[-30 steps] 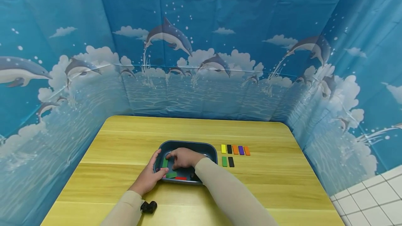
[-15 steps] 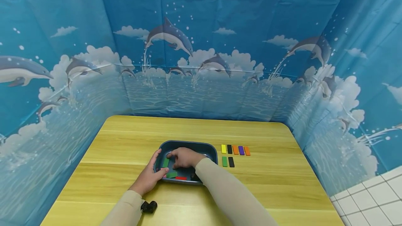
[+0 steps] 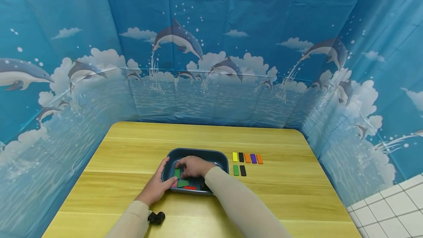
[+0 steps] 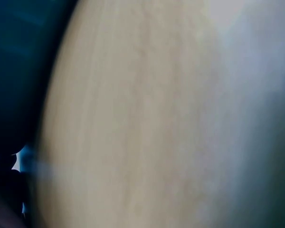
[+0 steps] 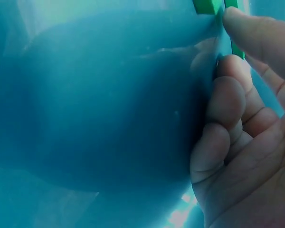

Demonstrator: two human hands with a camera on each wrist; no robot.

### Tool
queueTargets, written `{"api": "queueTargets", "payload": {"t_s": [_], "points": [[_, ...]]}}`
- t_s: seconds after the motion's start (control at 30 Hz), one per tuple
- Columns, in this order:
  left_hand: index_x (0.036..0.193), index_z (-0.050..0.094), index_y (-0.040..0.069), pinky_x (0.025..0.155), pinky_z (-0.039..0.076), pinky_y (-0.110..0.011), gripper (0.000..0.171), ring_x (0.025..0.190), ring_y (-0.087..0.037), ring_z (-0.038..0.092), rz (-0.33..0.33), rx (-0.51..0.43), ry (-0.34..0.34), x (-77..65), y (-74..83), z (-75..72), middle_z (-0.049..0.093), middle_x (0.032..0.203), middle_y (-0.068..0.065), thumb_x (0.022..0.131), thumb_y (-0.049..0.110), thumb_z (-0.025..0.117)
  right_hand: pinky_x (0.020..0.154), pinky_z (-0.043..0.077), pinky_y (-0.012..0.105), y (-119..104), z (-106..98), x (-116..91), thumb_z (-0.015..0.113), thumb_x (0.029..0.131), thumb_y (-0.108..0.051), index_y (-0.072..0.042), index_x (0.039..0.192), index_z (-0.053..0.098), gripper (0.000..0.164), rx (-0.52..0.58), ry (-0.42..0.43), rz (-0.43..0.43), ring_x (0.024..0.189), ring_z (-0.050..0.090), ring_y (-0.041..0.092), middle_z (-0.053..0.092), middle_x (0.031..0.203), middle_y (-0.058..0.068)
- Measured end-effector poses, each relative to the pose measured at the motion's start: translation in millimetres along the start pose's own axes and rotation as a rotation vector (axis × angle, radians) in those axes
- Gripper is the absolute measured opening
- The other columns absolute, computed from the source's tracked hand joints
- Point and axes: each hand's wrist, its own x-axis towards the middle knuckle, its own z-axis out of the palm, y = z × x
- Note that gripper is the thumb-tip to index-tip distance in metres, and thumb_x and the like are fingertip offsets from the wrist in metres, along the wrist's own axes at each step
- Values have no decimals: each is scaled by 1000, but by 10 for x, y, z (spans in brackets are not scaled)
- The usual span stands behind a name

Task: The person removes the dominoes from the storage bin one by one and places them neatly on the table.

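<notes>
A dark blue tray (image 3: 202, 151) stands on the wooden table, and my left hand (image 3: 156, 188) grips its near left corner, fingers along the outer left wall and thumb over the near rim. Inside it, my right hand (image 3: 195, 166) has its index finger reaching out at one end of a green block (image 3: 177, 173), while the other fingers curl, as the right wrist view shows. Nearer the front wall lie a second green block (image 3: 183, 183), a red block (image 3: 190, 187) and a pink block (image 3: 174, 184) beside the left thumb. My right forearm hides part of the tray.
Right of the tray, flat blocks lie in two rows. The back row has a yellow block (image 3: 235, 157), a black one, a purple one (image 3: 253, 158) and two orange ones; the front row has a green block (image 3: 236, 170) and a black block (image 3: 243, 170). A dolphin-printed curtain (image 3: 211, 94) surrounds the table.
Inside the tray, both green blocks have shifted a little to the right, and more of the pink block shows. Both hands have kept nearly the same place.
</notes>
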Motion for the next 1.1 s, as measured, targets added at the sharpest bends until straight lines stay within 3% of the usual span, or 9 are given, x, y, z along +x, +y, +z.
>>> {"api": "queueTargets", "payload": {"t_s": [0.3,0.63,0.8,1.0,1.1], "points": [[145,13,45,103,22,-66,79,139,-39,22,7,17,22,94,-182,43,19,154,-5,83,49,63,55,43,24,23,28,41,73,80,-25,-29,102,63,24,35,16,44,62,51,10,56,73,-7],[142,13,50,101,24,-67,76,138,-39,24,25,28,44,150,-295,73,21,153,-3,84,48,62,53,41,23,28,43,27,74,78,-29,-33,115,63,38,-4,-12,-12,59,50,10,53,70,-6],[142,13,50,102,23,-66,76,138,-38,23,13,23,30,120,-230,54,20,153,-3,85,47,62,56,42,23,31,50,32,75,77,-32,-32,112,63,37,-2,-16,16,63,50,10,53,73,-7],[146,14,40,103,23,-65,81,139,-40,21,6,-9,-6,2,-3,-10,18,154,-8,83,50,63,62,44,23,-7,25,22,74,78,-32,-28,102,63,27,-12,-1,53,69,51,9,55,79,-9],[146,14,40,102,24,-65,80,138,-41,21,8,-8,-6,-1,3,-10,18,154,-8,83,49,63,62,43,22,-18,19,15,74,78,-31,-27,96,63,21,-29,11,50,69,50,8,55,78,-9]]}}
